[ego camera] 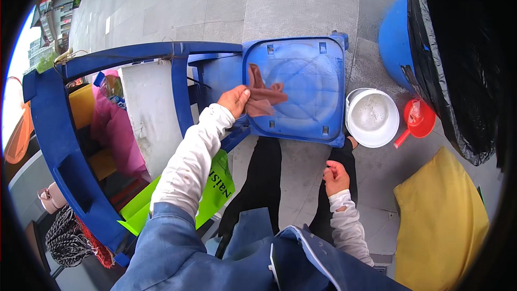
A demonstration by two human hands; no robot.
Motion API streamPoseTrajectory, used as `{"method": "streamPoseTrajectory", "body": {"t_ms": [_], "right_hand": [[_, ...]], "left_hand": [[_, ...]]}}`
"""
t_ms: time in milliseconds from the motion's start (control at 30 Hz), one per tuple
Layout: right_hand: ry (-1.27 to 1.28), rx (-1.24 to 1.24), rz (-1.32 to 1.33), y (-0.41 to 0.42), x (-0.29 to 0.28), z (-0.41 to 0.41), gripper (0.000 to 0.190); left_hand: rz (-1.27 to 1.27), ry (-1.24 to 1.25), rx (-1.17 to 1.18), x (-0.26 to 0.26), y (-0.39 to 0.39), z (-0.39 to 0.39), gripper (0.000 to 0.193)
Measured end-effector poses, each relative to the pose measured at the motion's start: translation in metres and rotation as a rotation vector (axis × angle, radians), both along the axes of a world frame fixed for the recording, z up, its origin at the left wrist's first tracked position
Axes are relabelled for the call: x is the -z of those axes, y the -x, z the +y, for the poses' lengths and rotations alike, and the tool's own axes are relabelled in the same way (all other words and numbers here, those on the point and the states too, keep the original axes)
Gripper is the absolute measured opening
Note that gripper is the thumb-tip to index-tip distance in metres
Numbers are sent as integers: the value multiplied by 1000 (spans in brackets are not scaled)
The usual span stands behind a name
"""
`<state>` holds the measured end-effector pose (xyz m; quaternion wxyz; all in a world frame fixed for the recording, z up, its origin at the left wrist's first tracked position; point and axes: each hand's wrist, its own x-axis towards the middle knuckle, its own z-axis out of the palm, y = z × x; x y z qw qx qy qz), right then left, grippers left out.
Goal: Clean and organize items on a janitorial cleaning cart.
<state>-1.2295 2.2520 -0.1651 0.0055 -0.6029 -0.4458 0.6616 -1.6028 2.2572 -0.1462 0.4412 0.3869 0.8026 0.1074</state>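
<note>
My left hand (234,102) grips a crumpled brown cloth (264,96), which hangs blurred over the blue plastic platform (305,85). The platform is square with small slots near its corners, and its surface looks wet in places. It is part of a blue cart frame (181,89) that reaches to the left. Loosely bent, my right hand (336,178) hangs above my right leg with nothing visible in it. A white plastic bucket (373,118) stands beside the platform's right edge. Next to it lies a red plastic dipper (420,118).
At the upper right stands a blue bin (394,40) with a black plastic liner (464,56). A yellow fabric bag (442,226) is at the lower right. The cart bears a white panel (151,113), pink plastic (111,129) and a lime-green bag (216,190). A mop head (68,236) hangs low at left.
</note>
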Motion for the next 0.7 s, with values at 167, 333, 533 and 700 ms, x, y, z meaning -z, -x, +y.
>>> {"method": "streamPoseTrajectory", "body": {"t_ms": [167, 333, 533, 700], "right_hand": [[-3, 65, 73, 37, 52, -4, 19], [176, 205, 84, 82, 72, -5, 20], [303, 151, 27, 106, 92, -33, 20], [370, 102, -25, 123, 87, -46, 20]], "left_hand": [[-424, -30, -705, 115, -16, -40, 38], [226, -431, -1476, 183, 88, -48, 47], [153, -839, -1023, 268, 236, -30, 36], [691, -60, 246, 328, 254, -34, 25]]}}
